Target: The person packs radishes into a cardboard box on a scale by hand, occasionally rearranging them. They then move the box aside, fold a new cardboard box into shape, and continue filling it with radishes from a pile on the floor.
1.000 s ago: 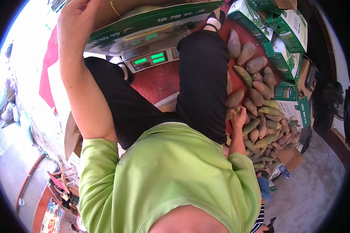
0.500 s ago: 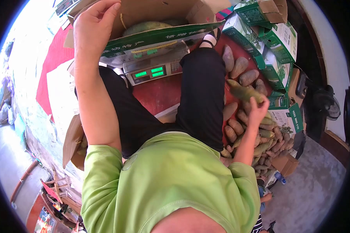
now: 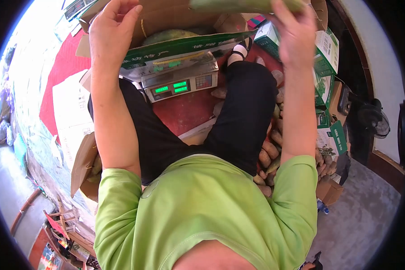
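Observation:
A long green radish (image 3: 234, 5), smeared by motion, is gripped by my right hand (image 3: 296, 38) above the right end of the open cardboard box (image 3: 184, 49). My left hand (image 3: 114, 27) is at the left side of that box with fingers curled and thumb close to them; what they hold, if anything, I cannot make out. Inside the box lies another green radish (image 3: 171, 35), partly hidden by the box's green printed wall. The box rests on a digital scale (image 3: 182, 85) with lit green digits, standing between my legs.
A heap of soil-dusted radishes (image 3: 269, 150) lies to my right, partly behind my leg and forearm. Green-and-white cartons (image 3: 327, 49) stand beyond it, near a black fan (image 3: 374, 118). An open brown carton (image 3: 83, 166) sits at my left. Red cloth (image 3: 63, 81) covers part of the floor.
My right hand has carried the green radish from above the heap on the right up and forward to the box. My left hand stays almost where it was.

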`<control>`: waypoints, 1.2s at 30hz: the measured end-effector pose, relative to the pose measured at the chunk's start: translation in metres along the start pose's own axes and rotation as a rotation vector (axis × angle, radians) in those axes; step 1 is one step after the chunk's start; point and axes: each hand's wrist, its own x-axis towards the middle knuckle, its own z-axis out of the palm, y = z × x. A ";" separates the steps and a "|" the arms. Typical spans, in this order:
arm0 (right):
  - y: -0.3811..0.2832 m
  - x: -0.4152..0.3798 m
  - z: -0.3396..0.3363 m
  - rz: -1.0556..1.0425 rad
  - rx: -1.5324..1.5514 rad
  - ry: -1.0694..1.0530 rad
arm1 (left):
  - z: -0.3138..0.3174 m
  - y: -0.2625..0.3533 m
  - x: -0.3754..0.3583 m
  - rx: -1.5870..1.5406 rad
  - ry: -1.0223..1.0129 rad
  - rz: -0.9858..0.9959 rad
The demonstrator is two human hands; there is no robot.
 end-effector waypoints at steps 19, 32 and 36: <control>0.092 0.021 -0.056 0.413 -0.493 -0.123 | 0.024 0.120 -0.091 -0.568 -0.218 0.723; 0.070 0.018 -0.034 0.437 -0.507 -0.251 | 0.029 0.163 -0.151 -0.973 0.093 0.671; 0.073 0.020 -0.035 0.516 -0.494 -0.237 | 0.015 0.137 -0.123 -0.952 -0.357 1.042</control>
